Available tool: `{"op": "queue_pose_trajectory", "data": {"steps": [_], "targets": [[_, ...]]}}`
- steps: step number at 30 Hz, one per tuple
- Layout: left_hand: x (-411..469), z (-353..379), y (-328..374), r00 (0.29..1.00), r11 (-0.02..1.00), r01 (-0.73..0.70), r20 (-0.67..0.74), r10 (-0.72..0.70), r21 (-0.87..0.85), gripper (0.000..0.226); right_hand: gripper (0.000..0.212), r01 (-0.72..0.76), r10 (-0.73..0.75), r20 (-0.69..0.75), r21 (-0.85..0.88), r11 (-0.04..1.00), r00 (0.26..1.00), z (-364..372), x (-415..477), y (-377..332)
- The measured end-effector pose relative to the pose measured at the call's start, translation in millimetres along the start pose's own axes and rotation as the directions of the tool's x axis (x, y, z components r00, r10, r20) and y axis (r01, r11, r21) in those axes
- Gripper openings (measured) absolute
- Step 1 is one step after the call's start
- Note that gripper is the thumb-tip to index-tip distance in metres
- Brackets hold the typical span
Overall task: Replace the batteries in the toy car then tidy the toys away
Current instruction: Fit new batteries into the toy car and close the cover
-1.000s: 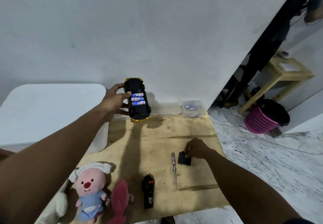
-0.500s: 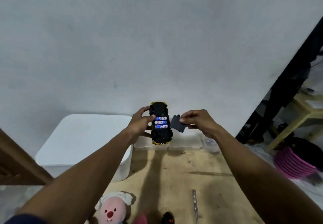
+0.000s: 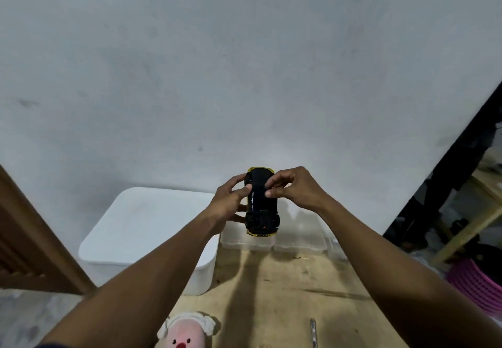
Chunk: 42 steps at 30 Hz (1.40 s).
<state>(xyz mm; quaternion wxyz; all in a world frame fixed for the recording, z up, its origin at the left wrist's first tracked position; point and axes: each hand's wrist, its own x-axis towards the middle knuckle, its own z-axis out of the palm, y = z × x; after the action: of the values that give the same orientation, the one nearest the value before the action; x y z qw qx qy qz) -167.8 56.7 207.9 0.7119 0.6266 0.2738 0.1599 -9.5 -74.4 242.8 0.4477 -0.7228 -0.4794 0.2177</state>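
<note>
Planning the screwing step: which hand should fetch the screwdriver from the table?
Right, probably. The left hand grips the toy car, while the right hand only pinches at its underside, and the screwdriver lies nearer the right arm on the table.

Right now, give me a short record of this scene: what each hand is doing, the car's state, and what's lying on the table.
left hand: grips the toy car by its side, above the table
right hand: holds the battery cover against the car's underside
car: underside facing the camera
cover seated: cannot tell
on table: screwdriver, pink plush, clear boxes
beside table: white bin
</note>
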Motion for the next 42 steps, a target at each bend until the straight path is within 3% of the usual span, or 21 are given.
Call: {"op": "queue_pose_trajectory", "data": {"steps": [13,22,29,34,39,42], "targets": [[0.9,-4.9,-0.6,1.000,0.999,-0.014,-0.003,0.014,-0.033,0.027,0.013,-0.031,0.029,0.042,0.042,0.999,0.999,4.4,4.3,-6.5],[4.8,-7.4,-4.0,1.000,0.998,-0.015,-0.027,0.014,-0.053,0.025,0.016,0.028,-0.031,-0.017,-0.166,0.986,0.999,15.4,4.3,-3.5],[5.9,-12.3,-1.2,0.999,0.997,-0.038,-0.028,0.036,-0.072,0.027,0.017,-0.006,-0.061,-0.161,-0.384,0.923,0.985,29.5,2.9,-4.5],[5.4,-15.0,-0.8,0.999,0.995,-0.052,-0.021,0.050,-0.085,0.029,0.021,-0.028,-0.071,-0.246,-0.377,0.926,0.967,43.6,-1.5,-5.8],[4.2,-17.0,0.1,0.999,0.993,-0.050,-0.018,0.049,-0.106,0.029,0.021,-0.042,-0.027,-0.348,-0.190,0.981,0.937,49.5,-2.2,-5.9],[3.5,-17.9,1.6,0.999,0.993,-0.053,0.004,0.053,-0.103,0.030,0.034,-0.053,0.015,-0.344,-0.100,0.994,0.939,50.4,-2.8,-6.7]]}}
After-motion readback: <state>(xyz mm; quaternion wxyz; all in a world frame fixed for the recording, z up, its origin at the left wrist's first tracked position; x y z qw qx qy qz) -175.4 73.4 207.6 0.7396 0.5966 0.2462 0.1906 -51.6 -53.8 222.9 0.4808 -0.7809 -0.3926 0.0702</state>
